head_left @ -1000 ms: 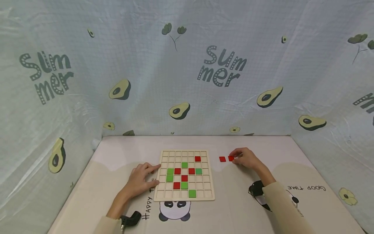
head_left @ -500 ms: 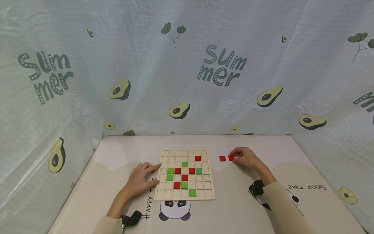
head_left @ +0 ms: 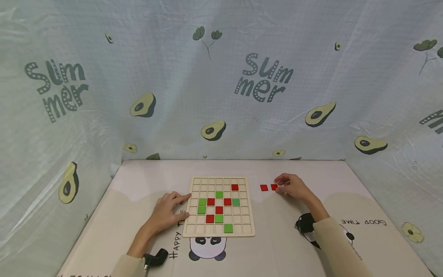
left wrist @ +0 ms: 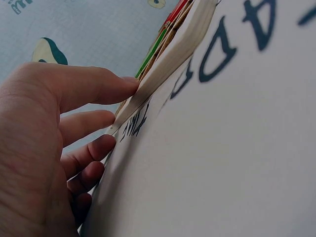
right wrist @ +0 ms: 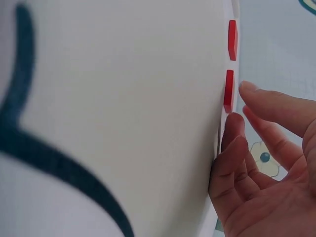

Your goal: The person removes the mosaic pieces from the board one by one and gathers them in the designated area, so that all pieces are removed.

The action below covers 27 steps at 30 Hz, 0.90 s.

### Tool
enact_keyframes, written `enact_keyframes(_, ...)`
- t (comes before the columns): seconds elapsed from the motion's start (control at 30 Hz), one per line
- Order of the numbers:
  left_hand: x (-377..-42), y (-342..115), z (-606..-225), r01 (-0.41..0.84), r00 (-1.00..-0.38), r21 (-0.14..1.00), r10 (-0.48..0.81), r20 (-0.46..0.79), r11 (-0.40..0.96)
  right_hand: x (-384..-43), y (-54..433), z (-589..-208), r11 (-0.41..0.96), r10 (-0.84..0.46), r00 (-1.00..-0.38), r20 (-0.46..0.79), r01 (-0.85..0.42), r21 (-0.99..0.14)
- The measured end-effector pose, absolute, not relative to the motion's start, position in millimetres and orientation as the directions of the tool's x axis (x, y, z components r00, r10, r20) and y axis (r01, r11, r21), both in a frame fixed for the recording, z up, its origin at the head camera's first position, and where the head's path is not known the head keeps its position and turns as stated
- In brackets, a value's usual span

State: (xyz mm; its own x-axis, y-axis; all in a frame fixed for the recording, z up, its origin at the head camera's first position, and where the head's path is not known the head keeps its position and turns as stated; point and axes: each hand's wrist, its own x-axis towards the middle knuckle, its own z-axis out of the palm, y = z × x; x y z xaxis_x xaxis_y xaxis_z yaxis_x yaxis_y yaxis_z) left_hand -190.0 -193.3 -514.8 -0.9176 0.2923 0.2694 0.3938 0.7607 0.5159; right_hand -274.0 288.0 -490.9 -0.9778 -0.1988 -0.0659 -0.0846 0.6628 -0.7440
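Observation:
A pale wooden grid board (head_left: 242, 227) lies on the table with several red and green square tiles in its cells. At its left edge my left hand (head_left: 165, 213) rests, thumb and index fingertips touching the rim. In the left wrist view the thumb of the left hand (left wrist: 39, 123) lies against the board's side (left wrist: 168, 59). Right of the board are two loose red tiles, a nearer one (head_left: 264, 187) and a farther one (right wrist: 229, 91). My right hand (head_left: 294, 187) is beside the farther tile, its thumb tip close to it and its fingers loosely bent with nothing between them.
The cloth-covered table shows a printed panda (head_left: 207, 248) in front of the board. A black device (head_left: 157, 257) is at the left wrist and another (head_left: 305, 223) by the right. A curtain with avocado prints (head_left: 221, 96) stands behind and at both sides.
My right hand's fingers have lifted and spread slightly from the farther red tile, and the hand has shifted a little right. The left hand and the board keep their places.

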Motion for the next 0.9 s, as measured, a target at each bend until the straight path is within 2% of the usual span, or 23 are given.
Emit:
enact_keyframes(0.5,-191.9,-193.5,-515.2,0.368,-0.929,0.518,0.281,0.241,0.772,-267.3,233.5,-477.4,0.602,-0.232,-0.972,0.039,-0.174,-0.779)
enact_keyframes(0.9,-193.5,-194.3,-515.1,0.407,-0.912,0.513,0.303,0.277,0.756,-274.9,169.5,-483.1,0.606,-0.325,-0.945,0.045,-0.245,-0.757)
